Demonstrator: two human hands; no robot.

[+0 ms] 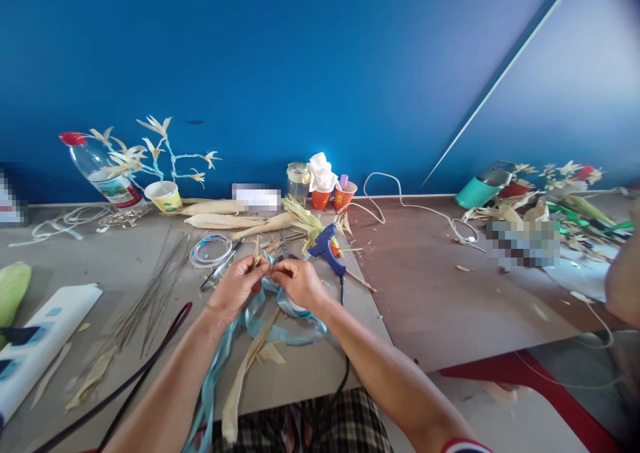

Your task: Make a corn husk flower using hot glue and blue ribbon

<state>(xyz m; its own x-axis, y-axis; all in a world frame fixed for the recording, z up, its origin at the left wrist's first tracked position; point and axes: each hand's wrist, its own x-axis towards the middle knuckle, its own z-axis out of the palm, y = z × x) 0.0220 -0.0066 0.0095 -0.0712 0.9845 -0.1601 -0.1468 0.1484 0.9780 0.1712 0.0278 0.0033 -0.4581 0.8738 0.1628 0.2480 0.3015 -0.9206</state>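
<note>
My left hand (235, 286) and my right hand (299, 281) meet over the grey table (125, 273). Both are pinched closed on a small piece of dried corn husk (267, 269) between their fingertips. A light blue ribbon (280, 333) loops under both hands and trails off the table's front edge. Loose husk strips (240, 386) lie below my wrists. A blue glue gun (325, 246) rests just beyond my right hand, its black cord running down past my right forearm.
Thin wire stems (155, 293) and a coil of wire (210, 249) lie at the left. A yellow cup with a husk-leaf branch (160, 173), a plastic bottle (100, 173), corn cobs (220, 221) and small orange cups (330, 196) line the blue wall. Another person's arm (623, 279) is at the right.
</note>
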